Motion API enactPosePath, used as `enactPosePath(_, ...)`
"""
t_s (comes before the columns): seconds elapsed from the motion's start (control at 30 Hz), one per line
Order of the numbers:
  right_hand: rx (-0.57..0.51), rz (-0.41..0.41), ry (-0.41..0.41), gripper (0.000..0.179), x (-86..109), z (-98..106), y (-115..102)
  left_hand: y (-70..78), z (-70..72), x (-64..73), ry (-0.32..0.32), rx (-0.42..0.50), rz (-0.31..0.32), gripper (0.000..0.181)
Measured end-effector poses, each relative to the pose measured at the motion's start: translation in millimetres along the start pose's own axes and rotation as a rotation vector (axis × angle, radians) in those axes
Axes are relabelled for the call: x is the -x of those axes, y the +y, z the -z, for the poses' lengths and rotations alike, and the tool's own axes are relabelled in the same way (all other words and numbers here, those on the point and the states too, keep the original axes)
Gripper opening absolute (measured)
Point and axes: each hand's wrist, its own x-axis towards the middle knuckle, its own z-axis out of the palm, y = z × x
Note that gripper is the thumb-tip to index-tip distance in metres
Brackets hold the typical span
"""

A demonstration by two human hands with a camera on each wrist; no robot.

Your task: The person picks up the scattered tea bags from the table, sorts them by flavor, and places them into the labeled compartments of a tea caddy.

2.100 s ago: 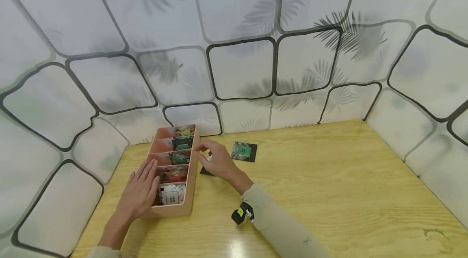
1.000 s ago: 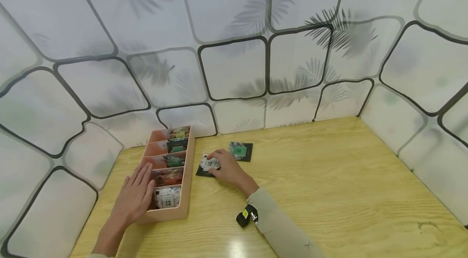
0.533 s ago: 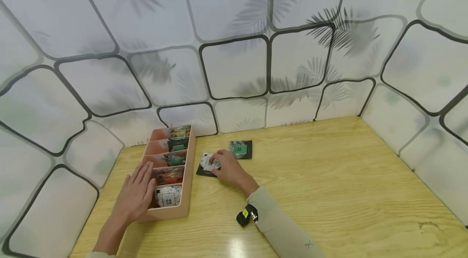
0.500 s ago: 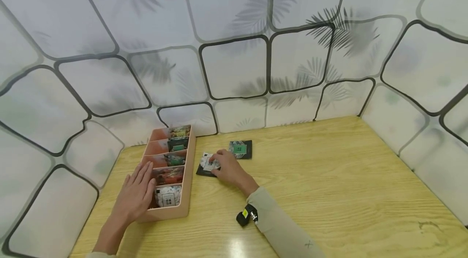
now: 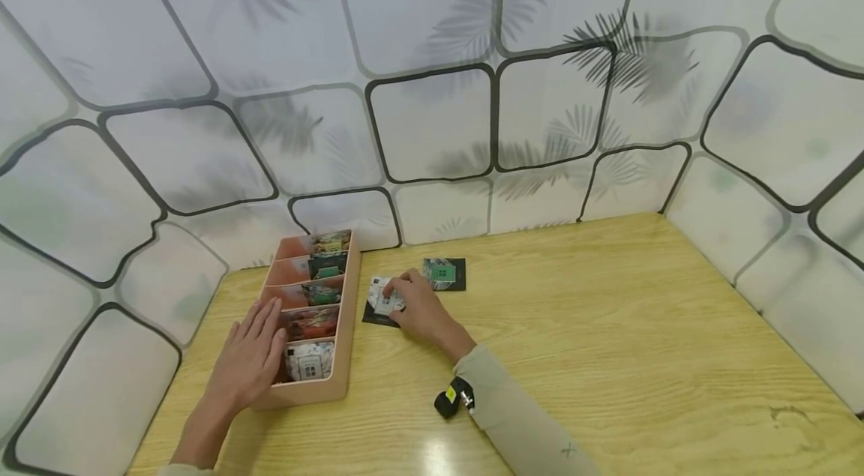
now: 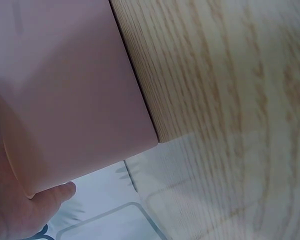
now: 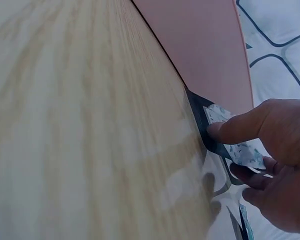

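Observation:
A pink divided box (image 5: 313, 392) stands at the left of the table. My left hand (image 5: 246, 360) rests along its left rim with straight fingers, and the left wrist view shows a digit at the edge of the box wall. Right of the box, my right hand (image 5: 427, 315) pinches a white patterned packet (image 5: 378, 288) between thumb and fingers. A black packet (image 5: 375, 318) shows beneath it, both close over the table. In the right wrist view the thumb presses at the dark edge, and white patterned wrapping (image 7: 246, 152) shows between thumb and fingers.
Just behind the right hand lies a green-labelled packet (image 5: 442, 274) with a black border. Several packets fill the box's compartments, including white (image 5: 310, 362), red (image 5: 312, 324) and green (image 5: 322, 294) ones. A patterned curtain (image 5: 439, 124) borders the wooden table (image 5: 607, 326).
My right hand has moved from beside the box wall onto the white packet, then shifted it slightly toward the back. The left hand has stayed on the box.

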Motion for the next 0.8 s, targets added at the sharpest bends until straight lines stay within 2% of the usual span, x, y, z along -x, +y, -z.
enactPosePath(0.17, -0.051, 0.029, 0.028, 0.023, -0.5, 0.4, -3.5, -0.2, 0.3, -0.1, 0.000, -0.001, 0.000, 0.058)
enactPosePath(0.47, -0.133, 0.067, 0.021, 0.023, -1.0, 6.8, -4.5, -1.1, -0.7, -1.7, 0.026, -0.006, -0.018, 0.058)
enactPosePath(0.8, -0.150, 0.132, 0.055, 0.028, -1.6, 11.8, -6.4, 0.7, 1.3, 0.1, -0.008, -0.011, 0.001, 0.058)
